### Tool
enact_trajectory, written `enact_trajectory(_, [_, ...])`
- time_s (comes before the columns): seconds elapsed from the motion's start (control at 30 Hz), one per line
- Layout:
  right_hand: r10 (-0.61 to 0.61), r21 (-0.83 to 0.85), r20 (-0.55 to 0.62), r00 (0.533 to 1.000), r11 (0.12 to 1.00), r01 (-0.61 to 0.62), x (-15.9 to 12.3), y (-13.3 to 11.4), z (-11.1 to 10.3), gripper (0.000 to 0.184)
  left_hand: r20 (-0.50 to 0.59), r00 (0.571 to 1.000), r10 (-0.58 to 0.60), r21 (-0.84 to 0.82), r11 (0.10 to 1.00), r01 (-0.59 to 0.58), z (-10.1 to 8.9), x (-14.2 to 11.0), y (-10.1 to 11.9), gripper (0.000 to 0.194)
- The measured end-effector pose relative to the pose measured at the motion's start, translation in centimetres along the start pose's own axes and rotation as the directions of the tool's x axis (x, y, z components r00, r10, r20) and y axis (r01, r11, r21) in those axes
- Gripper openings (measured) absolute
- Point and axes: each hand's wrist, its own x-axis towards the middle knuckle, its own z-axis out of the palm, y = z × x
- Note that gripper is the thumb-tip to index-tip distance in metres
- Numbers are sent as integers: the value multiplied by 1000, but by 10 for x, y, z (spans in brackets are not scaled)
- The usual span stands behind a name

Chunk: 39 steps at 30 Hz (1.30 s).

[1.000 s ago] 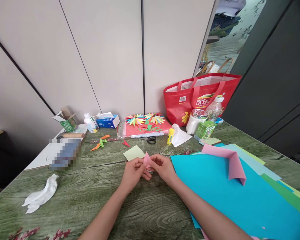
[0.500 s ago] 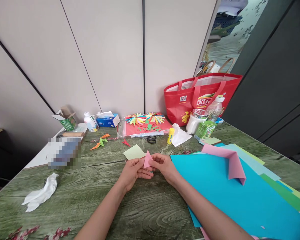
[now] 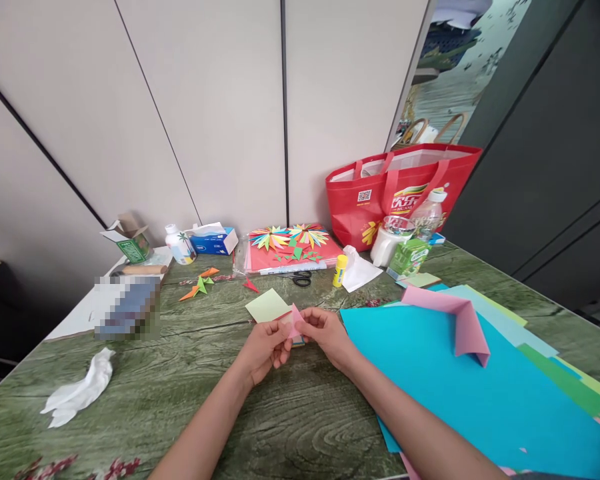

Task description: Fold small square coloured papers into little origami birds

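Observation:
A small folded piece of pink paper [image 3: 295, 319] is pinched between both hands above the table. My left hand [image 3: 266, 347] grips its left side with thumb and fingers, and the fingers curl under it. My right hand [image 3: 326, 333] pinches the right side between thumb and forefinger. Just beyond the hands lies a pale green paper square [image 3: 267, 305]. Partly hidden beneath the fingers, more paper with a blue edge shows. To the right, a large blue sheet [image 3: 410, 373] carries a creased pink sheet [image 3: 467, 327].
Black scissors [image 3: 303, 279], a yellow glue stick [image 3: 339, 271] and a white tissue [image 3: 360, 270] lie beyond the hands. Folded orange and green pieces [image 3: 200, 285] sit to the left. A red bag [image 3: 360, 207], a clear bottle [image 3: 429, 215] and a tissue pack [image 3: 213, 241] stand at the back.
The pink paper has turned and its left part is now more covered by the left thumb. My left fingers have curled in from a more stretched pose.

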Motion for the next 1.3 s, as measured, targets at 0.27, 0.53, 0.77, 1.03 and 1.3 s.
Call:
enact_trajectory(0.27, [-6, -4, -35, 999, 1000, 6, 1, 2, 0, 20, -31, 995, 96, 19, 995, -95, 3, 1, -4, 29])
enact_trajectory(0.53, [10, 3, -82, 997, 1000, -10, 0, -3, 1, 24, 46, 998, 32, -36, 999, -30, 2, 0, -1, 29])
enact_trajectory(0.77, [-9, -20, -64, 998, 1000, 8, -1, -3, 0, 25, 25, 988, 151, 20, 988, -151, 5, 0, -4, 26])
enact_trajectory(1.03, [-39, 3, 66, 997, 999, 39, -4, -11, 2, 29, -36, 973, 228, 104, 969, -223, 7, -1, -2, 26])
enact_trajectory(1.3, [-81, -64, -83, 993, 995, 76, -5, -2, 5, 24, 35, 971, 238, 76, 968, -240, 11, -3, -2, 25])
